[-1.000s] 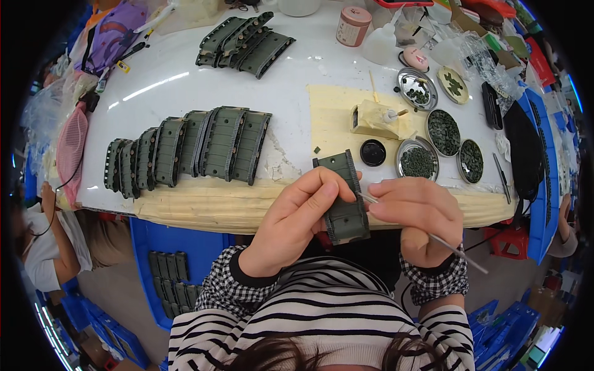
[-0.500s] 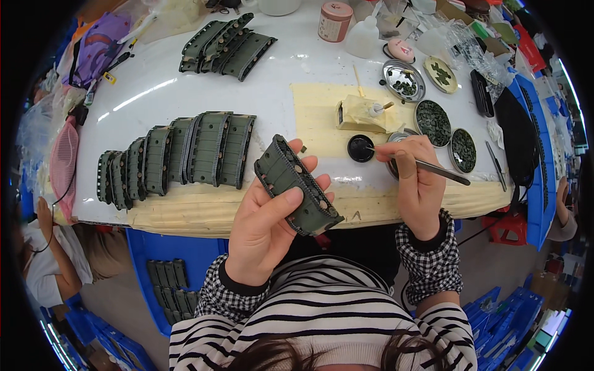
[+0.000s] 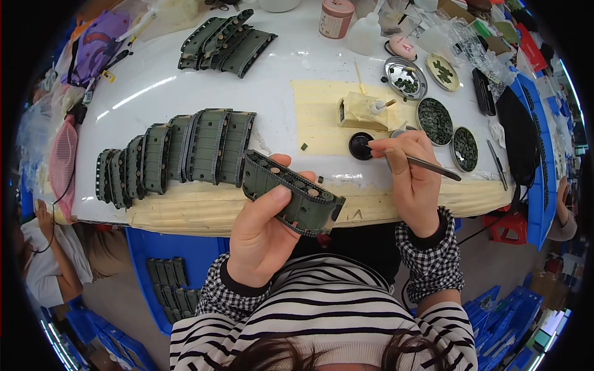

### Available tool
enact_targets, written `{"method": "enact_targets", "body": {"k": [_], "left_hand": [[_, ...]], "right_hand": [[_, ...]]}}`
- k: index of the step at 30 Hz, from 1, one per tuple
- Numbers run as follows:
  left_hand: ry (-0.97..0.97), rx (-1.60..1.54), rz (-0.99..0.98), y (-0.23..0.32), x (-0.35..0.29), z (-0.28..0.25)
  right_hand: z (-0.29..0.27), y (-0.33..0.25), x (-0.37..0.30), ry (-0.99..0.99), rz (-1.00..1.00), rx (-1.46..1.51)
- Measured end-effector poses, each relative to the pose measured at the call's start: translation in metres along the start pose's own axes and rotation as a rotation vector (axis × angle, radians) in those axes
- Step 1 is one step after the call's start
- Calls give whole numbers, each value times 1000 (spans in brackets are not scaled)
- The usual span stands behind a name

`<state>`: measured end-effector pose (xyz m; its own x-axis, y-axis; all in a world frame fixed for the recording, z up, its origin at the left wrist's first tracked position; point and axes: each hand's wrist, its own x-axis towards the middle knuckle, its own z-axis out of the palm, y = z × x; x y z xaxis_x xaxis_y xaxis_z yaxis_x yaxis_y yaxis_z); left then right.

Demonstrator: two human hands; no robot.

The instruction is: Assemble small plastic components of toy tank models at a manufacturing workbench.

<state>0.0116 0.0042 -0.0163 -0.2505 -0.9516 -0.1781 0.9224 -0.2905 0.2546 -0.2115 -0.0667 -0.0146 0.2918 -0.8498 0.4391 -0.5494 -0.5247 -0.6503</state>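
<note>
My left hand (image 3: 263, 232) grips a dark green, curved plastic part (image 3: 291, 201) with toothed edges and small round tan studs, thumb on its face. It is held above the near edge of the table, tilted down to the right. In my right hand (image 3: 413, 176) is a pair of metal tweezers (image 3: 433, 167), pinched between thumb and fingers. Their tip reaches the small round black pot (image 3: 360, 147); whether it grips anything cannot be made out. A tiny green piece (image 3: 304, 146) lies on the cream mat between my hands.
Similar green parts (image 3: 207, 148) stand in a row at left, more (image 3: 229, 46) at the back. Round dishes of small green pieces (image 3: 435, 120) sit at right, near a taped block holding a bottle (image 3: 365, 111). A blue bin (image 3: 148, 247) with more parts is below.
The green part has turned in my left hand, its upper end swinging left and down so it lies flatter. My right hand has shifted slightly, the tweezers' tip staying at the black pot.
</note>
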Motion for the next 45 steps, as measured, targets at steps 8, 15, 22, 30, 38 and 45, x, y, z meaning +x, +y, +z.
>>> {"method": "enact_targets", "body": {"k": [8, 15, 22, 30, 38, 45], "left_hand": [[114, 63, 62, 0, 5, 12], [251, 176, 88, 3, 15, 13], [268, 211, 105, 0, 17, 15], [211, 179, 159, -3, 17, 13], [211, 205, 152, -3, 16, 11], [226, 242, 139, -4, 17, 15]], "right_hand": [[-2, -1, -1, 94, -22, 89], [-20, -39, -7, 9, -209, 319], [-10, -33, -4, 62, -114, 268], [4, -5, -2, 87, 28, 33], [8, -1, -2, 80, 25, -19], [1, -9, -3, 111, 30, 116]]}}
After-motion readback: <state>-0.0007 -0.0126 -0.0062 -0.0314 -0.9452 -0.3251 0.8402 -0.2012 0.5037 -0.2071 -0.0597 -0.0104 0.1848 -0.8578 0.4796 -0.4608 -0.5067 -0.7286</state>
